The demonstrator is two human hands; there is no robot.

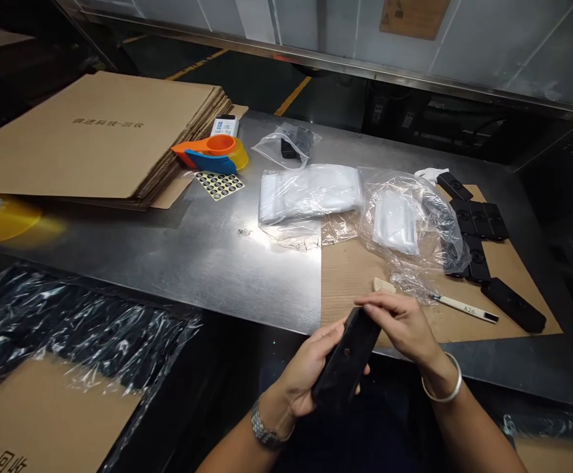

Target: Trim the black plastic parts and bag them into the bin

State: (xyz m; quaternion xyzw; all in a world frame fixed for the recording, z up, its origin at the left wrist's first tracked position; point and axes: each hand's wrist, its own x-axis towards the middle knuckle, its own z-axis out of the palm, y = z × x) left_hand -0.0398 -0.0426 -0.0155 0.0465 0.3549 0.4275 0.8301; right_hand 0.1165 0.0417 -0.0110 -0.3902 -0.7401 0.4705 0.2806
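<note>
A long black rectangular case (348,364) with a small round hole is tilted in front of my body. My left hand (303,371) wraps around its left side, with fingertips showing at the far edge. At its upper end, my right hand (405,325) is closed with the fingers pressed on the edge. Just beyond the right hand lie a beige block (384,285) and a brush-like tool (466,309) with a white handle marked A26. Several similar black cases (478,220) and one longer black piece (513,304) rest on the cardboard sheet (345,276) to the right.
On the metal table (207,263) are clear plastic bags (311,194), a bagged black item (296,143), an orange and blue tape dispenser (212,154) and a sticker sheet (220,185). A cardboard stack (104,131) stands at left. Below it sits a plastic-lined box (69,348).
</note>
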